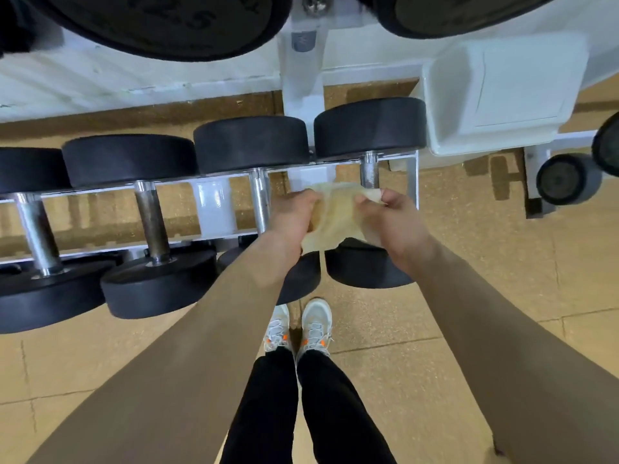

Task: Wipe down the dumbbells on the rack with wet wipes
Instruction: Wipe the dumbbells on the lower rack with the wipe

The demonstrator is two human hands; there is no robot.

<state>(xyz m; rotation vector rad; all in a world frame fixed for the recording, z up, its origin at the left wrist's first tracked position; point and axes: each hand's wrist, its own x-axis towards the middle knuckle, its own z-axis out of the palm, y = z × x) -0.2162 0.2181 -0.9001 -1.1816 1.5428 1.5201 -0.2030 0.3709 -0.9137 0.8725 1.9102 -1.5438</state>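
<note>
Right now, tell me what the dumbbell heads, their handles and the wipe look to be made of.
Round black dumbbell heads: matte, no glare, probably a rubber or urethane coating. Silver cylindrical handles: bright reflections, likely chromed steel. Pale yellowish crumpled wipe, pinched between left hand and right hand: thin, limp, slightly see-through, so nonwoven cloth or paper.

Gym, free-weights corner. A row of black, round-headed dumbbells with steel handles runs from 9 to 1 o'clock, cradled on a white steel rack. Large black weight plates at 11 and 1 o'clock, one with raised numerals. Tan tiled floor. Trainers at 6 o'clock.
</note>
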